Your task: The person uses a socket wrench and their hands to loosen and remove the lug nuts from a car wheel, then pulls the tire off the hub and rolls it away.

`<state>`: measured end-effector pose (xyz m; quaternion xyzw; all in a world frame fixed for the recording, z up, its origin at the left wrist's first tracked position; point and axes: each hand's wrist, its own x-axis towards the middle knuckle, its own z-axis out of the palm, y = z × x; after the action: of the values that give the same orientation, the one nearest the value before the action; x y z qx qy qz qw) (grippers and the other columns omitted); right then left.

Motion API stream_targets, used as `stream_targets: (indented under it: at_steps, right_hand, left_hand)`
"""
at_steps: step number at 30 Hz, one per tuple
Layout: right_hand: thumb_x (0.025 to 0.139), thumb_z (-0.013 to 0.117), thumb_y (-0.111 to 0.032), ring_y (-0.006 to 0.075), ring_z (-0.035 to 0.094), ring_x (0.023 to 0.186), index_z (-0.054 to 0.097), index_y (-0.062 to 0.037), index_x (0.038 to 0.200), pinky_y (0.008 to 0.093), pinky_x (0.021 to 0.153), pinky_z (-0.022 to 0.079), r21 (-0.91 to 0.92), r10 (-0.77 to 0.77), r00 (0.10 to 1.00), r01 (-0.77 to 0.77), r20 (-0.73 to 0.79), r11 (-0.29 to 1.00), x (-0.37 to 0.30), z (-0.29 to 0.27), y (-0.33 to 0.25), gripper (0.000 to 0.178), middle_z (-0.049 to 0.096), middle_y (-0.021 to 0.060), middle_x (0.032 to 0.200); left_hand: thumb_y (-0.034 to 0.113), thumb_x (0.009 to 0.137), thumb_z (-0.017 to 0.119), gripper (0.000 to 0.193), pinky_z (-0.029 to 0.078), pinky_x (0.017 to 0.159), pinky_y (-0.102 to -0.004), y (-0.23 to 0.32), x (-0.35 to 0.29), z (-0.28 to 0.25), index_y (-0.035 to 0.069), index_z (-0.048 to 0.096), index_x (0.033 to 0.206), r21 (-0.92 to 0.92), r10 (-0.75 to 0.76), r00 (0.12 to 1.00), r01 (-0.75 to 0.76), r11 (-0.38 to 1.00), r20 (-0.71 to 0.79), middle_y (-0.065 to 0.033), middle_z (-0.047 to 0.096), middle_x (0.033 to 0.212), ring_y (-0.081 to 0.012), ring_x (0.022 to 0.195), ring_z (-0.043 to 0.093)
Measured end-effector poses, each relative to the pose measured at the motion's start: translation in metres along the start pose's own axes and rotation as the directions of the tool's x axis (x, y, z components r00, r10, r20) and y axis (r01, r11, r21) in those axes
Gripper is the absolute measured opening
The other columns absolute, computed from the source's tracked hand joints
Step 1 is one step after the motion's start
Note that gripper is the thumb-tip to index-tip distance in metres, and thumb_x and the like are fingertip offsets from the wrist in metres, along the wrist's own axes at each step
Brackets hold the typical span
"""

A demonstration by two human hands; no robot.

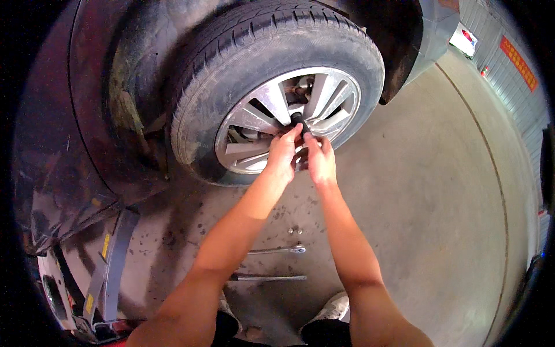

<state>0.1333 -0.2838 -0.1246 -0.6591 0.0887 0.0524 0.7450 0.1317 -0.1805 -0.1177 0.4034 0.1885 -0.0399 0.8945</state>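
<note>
A car wheel [193, 124] with a silver alloy rim [269, 99] and a worn tyre is mounted in front of me. At its centre a short black socket [297, 119] points into the hub, slightly tilted. My left hand [282, 153] is closed around its near left side, thumb lying along it. From the right, my right hand [321, 161] grips the near end with closed fingers. The fingers hide part of the socket and the lower spokes. Whether the socket sits on a nut cannot be told.
Below my hands, a ratchet wrench [296, 249], a metal bar [272, 278] and two small shiny nuts [291, 231] lie on the concrete floor [416, 202]. A grey lift arm [115, 266] stands at lower left under the dark car body [43, 139]. My shoes [334, 306] are close behind the bar.
</note>
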Motion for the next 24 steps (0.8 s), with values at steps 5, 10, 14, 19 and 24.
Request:
stream_targets:
  at_steps: [5,10,14,19,24]
  right_hand:
    - [0.098,0.068,-0.031,0.0324,0.073,0.072,0.064,0.0062,0.101,0.0400,0.069,0.057,-0.324,-0.369,0.929,0.358,0.029,0.876,0.007,-0.002,0.013,0.038,0.071,0.0204,0.077]
    - [0.094,0.072,-0.022,0.0270,0.070,0.068,0.064,0.0030,0.100,0.0399,0.066,0.057,-0.357,-0.728,0.685,0.676,-0.017,0.645,-0.002,0.011,0.014,0.027,0.072,0.0178,0.083]
    - [0.098,0.068,-0.032,0.0241,0.069,0.068,0.067,0.0047,0.099,0.0385,0.066,0.057,0.007,0.076,0.995,-0.077,0.063,0.997,0.007,-0.005,0.002,0.037,0.072,0.0173,0.085]
    - [0.094,0.073,-0.030,0.0256,0.066,0.062,0.065,0.0042,0.094,0.0387,0.061,0.054,-0.478,-0.630,0.777,0.557,0.011,0.679,0.002,0.000,0.015,0.035,0.070,0.0134,0.075]
    - [0.097,0.069,-0.034,0.0269,0.068,0.067,0.067,0.0046,0.093,0.0391,0.065,0.054,-0.417,-0.691,0.717,0.603,-0.089,0.680,0.004,0.007,0.009,0.039,0.070,0.0150,0.076]
  left_hand:
    - [0.040,0.092,0.076,0.028,0.048,0.080,-0.0396,-0.004,0.008,-0.003,0.014,0.069,0.102,0.017,0.002,1.000,-0.002,1.000,-0.005,-0.0018,0.066,0.093,-0.0194,0.085,0.059]
    - [0.040,0.092,0.077,0.033,0.048,0.085,-0.0377,-0.005,0.016,-0.013,0.011,0.068,0.105,-0.001,0.057,0.998,-0.057,0.998,0.030,-0.0034,0.068,0.098,-0.0204,0.092,0.060]
    - [0.040,0.096,0.071,0.028,0.046,0.082,-0.0427,-0.003,0.015,-0.020,0.013,0.068,0.105,-0.069,-0.111,0.976,0.126,0.990,0.186,-0.0037,0.069,0.099,-0.0239,0.093,0.060]
    - [0.042,0.089,0.079,0.029,0.044,0.080,-0.0371,-0.005,0.006,-0.005,0.017,0.068,0.099,0.054,0.049,0.999,-0.049,0.997,-0.003,-0.0019,0.067,0.095,-0.0196,0.087,0.059]
    - [0.038,0.093,0.072,0.024,0.044,0.076,-0.0360,-0.008,0.016,-0.019,0.015,0.067,0.101,-0.018,0.054,0.998,-0.054,0.998,-0.008,-0.0017,0.068,0.095,-0.0160,0.087,0.060]
